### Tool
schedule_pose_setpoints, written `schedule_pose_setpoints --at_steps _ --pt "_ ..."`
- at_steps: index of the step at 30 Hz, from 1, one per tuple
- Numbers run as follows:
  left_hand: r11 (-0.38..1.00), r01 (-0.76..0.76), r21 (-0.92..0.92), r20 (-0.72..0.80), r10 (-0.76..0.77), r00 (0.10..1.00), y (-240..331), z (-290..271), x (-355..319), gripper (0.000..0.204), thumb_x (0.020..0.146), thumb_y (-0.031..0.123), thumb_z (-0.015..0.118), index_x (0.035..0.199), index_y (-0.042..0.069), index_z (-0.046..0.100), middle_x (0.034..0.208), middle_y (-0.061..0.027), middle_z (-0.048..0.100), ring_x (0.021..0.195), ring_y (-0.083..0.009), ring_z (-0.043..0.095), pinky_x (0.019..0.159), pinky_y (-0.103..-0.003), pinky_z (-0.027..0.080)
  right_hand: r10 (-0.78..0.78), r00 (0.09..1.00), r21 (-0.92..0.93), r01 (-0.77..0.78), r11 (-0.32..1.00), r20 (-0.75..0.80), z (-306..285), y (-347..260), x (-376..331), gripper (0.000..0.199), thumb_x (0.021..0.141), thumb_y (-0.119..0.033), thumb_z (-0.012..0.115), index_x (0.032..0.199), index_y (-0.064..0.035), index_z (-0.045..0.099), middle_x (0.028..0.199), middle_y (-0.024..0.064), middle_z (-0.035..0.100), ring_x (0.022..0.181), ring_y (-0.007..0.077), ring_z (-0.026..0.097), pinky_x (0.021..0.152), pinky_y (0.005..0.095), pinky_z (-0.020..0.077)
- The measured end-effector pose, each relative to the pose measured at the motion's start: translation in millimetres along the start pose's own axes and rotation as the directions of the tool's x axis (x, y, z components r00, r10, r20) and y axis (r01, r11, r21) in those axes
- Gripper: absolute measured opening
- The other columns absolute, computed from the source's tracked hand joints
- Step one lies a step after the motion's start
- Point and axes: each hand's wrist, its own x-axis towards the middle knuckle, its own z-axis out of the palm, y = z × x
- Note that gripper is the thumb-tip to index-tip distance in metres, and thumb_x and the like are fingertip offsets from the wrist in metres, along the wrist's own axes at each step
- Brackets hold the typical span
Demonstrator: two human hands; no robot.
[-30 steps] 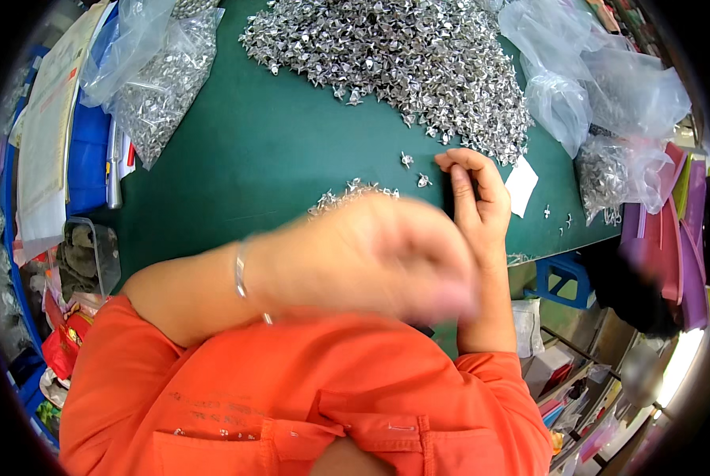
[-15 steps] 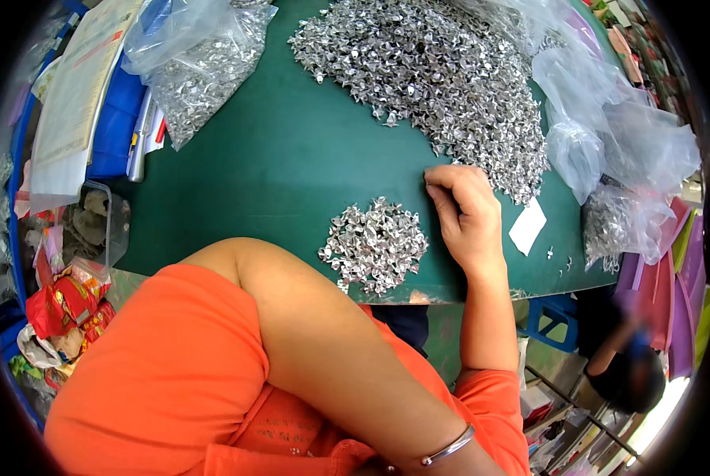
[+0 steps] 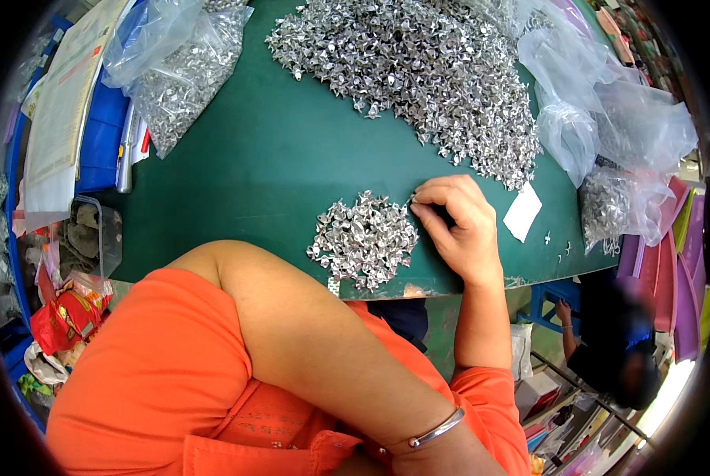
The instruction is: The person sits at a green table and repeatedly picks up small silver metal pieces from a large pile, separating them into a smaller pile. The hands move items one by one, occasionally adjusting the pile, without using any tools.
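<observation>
My right hand point(image 3: 459, 226) is closed in a pinch just right of a small heap of silver metal pieces point(image 3: 363, 240) near the table's front edge. A small metal piece point(image 3: 413, 199) peeks out at its fingertips. Beyond it spreads a much larger pile of similar silver pieces point(image 3: 418, 71), each small with pointed prongs. My left arm bends across the front, its elbow over the table edge and a silver bangle point(image 3: 438, 428) at the wrist. Only the base of my left hand point(image 3: 462, 454) shows at the lower edge; its fingers are hidden.
The green table point(image 3: 236, 178) carries a clear bag of metal pieces point(image 3: 188, 83) at far left and more plastic bags point(image 3: 608, 190) at right. A white paper point(image 3: 522, 213) lies right of my hand. Blue bins point(image 3: 105, 143) stand left. Another person point(image 3: 620, 349) is at lower right.
My right hand has moved left, away from the large pile's edge and closer to the small heap. The view has shifted slightly. The person at lower right has shifted, and a hand now shows there.
</observation>
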Motion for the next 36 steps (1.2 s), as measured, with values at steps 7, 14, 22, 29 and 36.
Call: schedule_pose_setpoints --at_steps 7,14,22,29,36 --pt "0.997 0.011 0.076 -0.047 -0.007 0.999 2 1 -6 0.014 0.094 0.015 0.069 0.1 0.003 0.068 0.092 -0.0021 0.069 0.08 -0.0082 0.063 0.071 -0.025 0.051 -0.169 0.986 -0.118 0.168 0.979 0.007 -11 -3 13 0.024 0.08 0.004 0.068 0.104 -0.0018 0.069 0.108 0.0142 0.067 0.1 0.0333 0.063 0.09 0.0402 0.0504" --pt "0.879 0.086 0.469 -0.331 0.085 0.94 30 2 -30 0.012 0.095 0.014 0.068 0.101 0.003 0.068 0.092 -0.0017 0.07 0.08 -0.0077 0.064 0.072 -0.025 0.052 0.03 0.995 -0.198 -0.048 0.979 -0.094 -9 6 10 0.046 0.074 0.017 0.051 0.115 -0.0003 0.065 0.119 0.0162 0.062 0.11 0.0365 0.055 0.099 0.0422 0.0445" --pt "0.896 -0.148 0.419 -0.908 0.412 -0.078 110 1 -177 0.033 0.108 0.032 0.041 0.089 0.011 0.058 0.06 0.0066 0.036 0.043 -0.004 0.028 0.037 -0.02 0.023 0.141 0.947 -0.095 -0.174 0.98 -0.288 -25 12 -9 0.027 0.086 0.013 0.053 0.106 0.0019 0.066 0.108 0.0175 0.066 0.1 0.032 0.065 0.09 0.0369 0.0505" --pt "0.85 -0.055 0.524 -0.848 0.515 -0.123 107 -17 -223 0.032 0.109 0.03 0.04 0.093 0.01 0.058 0.062 0.0058 0.037 0.046 -0.0044 0.03 0.038 -0.02 0.025 0.129 0.956 -0.201 -0.185 0.962 -0.262 -6 2 -9 0.014 0.078 0.001 0.074 0.091 -0.003 0.068 0.089 0.0114 0.069 0.083 0.0303 0.065 0.073 0.0377 0.0523" --pt "0.838 -0.137 0.528 -0.849 0.525 -0.063 108 -16 -229 0.031 0.109 0.03 0.04 0.094 0.01 0.059 0.062 0.0054 0.038 0.046 -0.0047 0.03 0.038 -0.02 0.025 0.094 0.986 -0.018 -0.097 0.995 -0.134 -16 -2 -22 0.011 0.079 0.005 0.072 0.086 -0.0018 0.067 0.089 0.0103 0.068 0.085 0.0277 0.066 0.076 0.0348 0.0531"
